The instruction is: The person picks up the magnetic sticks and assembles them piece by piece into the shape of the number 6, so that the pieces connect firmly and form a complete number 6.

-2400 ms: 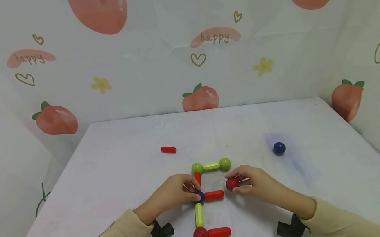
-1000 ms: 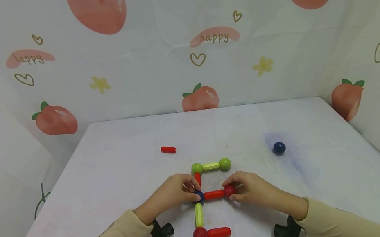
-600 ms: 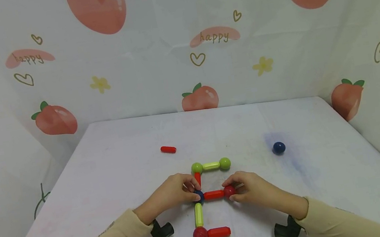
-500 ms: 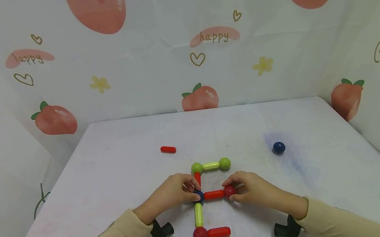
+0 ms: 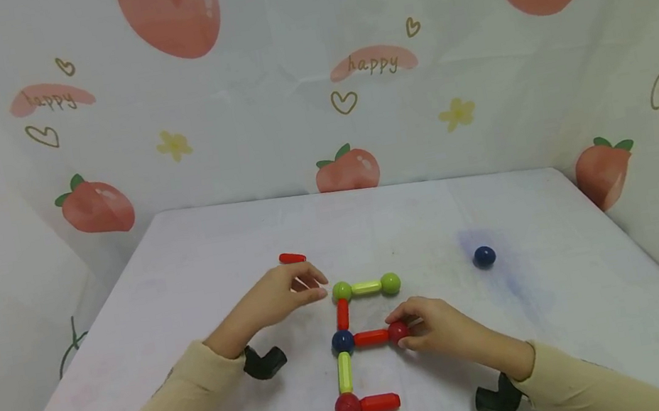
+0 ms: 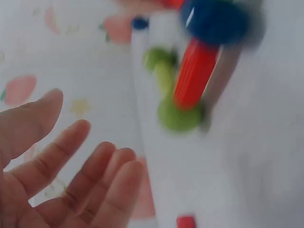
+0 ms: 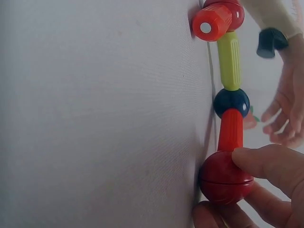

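A figure of magnetic rods and balls lies on the white table. Its middle arm is a red rod (image 5: 371, 337) running from a blue ball (image 5: 342, 341) to a red ball (image 7: 223, 178). My right hand (image 5: 442, 328) pinches that red ball between thumb and fingers. My left hand (image 5: 281, 292) hovers left of the green corner ball (image 5: 342, 291), its fingers loosely spread with nothing in them. Just beyond it lies a loose red rod (image 5: 292, 257), partly covered by the hand in the head view. In the left wrist view, the red rod's end (image 6: 185, 222) shows at the bottom.
At the figure's top, a light-green rod (image 5: 366, 288) leads to another green ball (image 5: 390, 283). Its near end has a red ball (image 5: 347, 409) joined to a red rod (image 5: 380, 404). A loose blue ball (image 5: 483, 256) sits at the right.
My right hand brought the red ball leftward to the middle red rod's end and stays there. My left hand let go of the blue ball and moved away from me, towards the loose red rod.
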{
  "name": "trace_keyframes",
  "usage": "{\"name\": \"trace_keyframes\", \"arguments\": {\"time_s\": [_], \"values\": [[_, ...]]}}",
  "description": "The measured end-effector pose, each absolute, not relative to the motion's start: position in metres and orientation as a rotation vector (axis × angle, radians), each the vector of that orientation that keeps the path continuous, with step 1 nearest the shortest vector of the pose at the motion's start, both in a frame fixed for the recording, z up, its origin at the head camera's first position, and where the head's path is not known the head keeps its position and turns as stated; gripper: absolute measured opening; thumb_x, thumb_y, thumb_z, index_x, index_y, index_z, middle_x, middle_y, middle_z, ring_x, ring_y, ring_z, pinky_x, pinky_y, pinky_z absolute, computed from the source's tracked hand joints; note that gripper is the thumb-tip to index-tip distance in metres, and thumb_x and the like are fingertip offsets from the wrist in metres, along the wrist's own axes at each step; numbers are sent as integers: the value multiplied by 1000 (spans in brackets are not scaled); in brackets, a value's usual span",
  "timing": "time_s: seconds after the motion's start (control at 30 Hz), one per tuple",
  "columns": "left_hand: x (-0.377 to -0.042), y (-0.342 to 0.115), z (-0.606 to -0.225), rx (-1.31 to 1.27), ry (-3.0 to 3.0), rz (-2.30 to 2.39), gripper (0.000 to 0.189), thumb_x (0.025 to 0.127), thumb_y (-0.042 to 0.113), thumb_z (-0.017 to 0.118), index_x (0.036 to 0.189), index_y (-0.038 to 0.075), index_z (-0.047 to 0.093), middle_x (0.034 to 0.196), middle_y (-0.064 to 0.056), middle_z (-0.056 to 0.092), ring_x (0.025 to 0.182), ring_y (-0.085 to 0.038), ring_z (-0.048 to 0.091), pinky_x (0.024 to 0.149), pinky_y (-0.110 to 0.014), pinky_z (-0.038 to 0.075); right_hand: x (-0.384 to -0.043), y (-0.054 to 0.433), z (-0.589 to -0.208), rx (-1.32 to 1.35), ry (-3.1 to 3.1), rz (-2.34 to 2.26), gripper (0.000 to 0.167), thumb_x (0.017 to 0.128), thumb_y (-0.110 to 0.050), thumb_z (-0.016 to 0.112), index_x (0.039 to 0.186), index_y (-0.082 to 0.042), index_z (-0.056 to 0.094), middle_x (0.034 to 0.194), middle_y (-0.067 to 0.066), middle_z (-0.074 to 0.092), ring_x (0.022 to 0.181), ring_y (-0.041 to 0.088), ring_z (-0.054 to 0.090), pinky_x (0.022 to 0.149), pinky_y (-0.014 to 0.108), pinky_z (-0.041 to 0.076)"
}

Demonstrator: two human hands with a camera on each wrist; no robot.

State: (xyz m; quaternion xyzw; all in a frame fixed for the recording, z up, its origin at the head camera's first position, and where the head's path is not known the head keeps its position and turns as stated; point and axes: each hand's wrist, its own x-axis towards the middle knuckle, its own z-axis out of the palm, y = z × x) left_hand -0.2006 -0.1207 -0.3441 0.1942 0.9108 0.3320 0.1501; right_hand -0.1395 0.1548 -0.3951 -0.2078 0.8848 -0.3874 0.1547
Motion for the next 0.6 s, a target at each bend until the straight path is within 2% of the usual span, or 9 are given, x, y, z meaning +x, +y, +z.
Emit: {"name": "trace_keyframes", "arguments": {"time_s": [0.33, 0.6], "values": [[-265, -152, -345, 305, 2708, 1035, 28, 91, 25, 59, 117, 12, 59, 113, -9, 62, 95, -26, 64, 79, -33, 51, -139, 155, -397, -585, 2527, -1133, 32, 79, -5, 71, 110, -5, 62, 109, 7, 63, 99, 21, 62, 82, 29, 54], [-289, -169, -364, 182, 2725, 960, 34, 89, 19, 61, 121, 8, 57, 120, -16, 57, 97, -26, 60, 78, -31, 49, -140, 155, -397, -599, 2530, -1133, 32, 80, -6, 71, 110, -6, 62, 109, 7, 63, 99, 21, 62, 82, 29, 54]]}}
